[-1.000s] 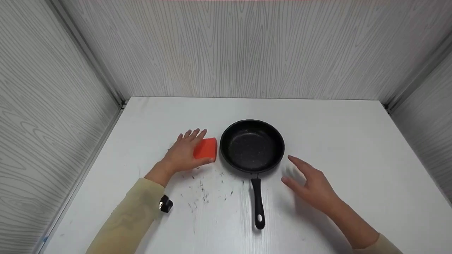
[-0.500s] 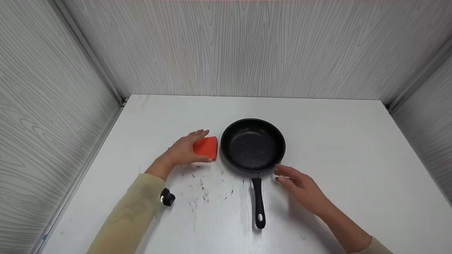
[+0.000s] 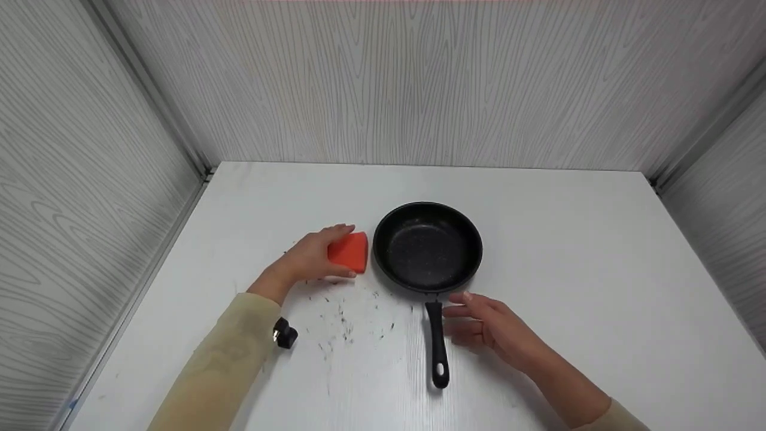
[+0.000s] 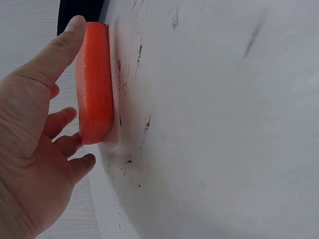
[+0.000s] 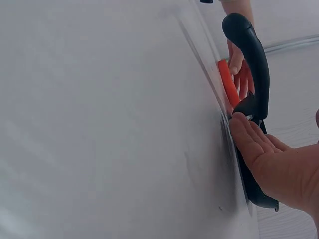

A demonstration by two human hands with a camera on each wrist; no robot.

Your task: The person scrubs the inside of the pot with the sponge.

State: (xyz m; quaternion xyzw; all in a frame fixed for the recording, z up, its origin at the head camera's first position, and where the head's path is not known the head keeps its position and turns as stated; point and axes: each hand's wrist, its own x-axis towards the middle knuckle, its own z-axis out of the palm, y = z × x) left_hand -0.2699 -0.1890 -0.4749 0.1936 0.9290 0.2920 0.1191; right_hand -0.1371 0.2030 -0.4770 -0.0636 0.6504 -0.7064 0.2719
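Note:
My left hand [image 3: 311, 256] spans an orange-red block that looks like a sponge [image 3: 349, 252], thumb at its near edge and fingertips at its far edge. In the left wrist view the sponge [image 4: 95, 84] lies flat on the table, the thumb against one end of it. A black frying pan [image 3: 428, 246] stands just right of it, its handle [image 3: 438, 347] towards me. My right hand [image 3: 497, 329] is beside the upper handle, fingers loosely extended towards it. In the right wrist view those fingers [image 5: 249, 134] lie low by the pan's handle [image 5: 256, 69].
Dark smudges and crumbs [image 3: 344, 326] mark the white table [image 3: 568, 239] left of the handle. Pale wood-grain panels [image 3: 383, 84] enclose the back and both sides. A small black device [image 3: 285, 333] sits at the left wrist.
My left hand's fingers, spread over the sponge earlier, have drawn in round its edges. My right hand has moved left and towards me, from beside the pan to its handle. Pan and sponge stay put.

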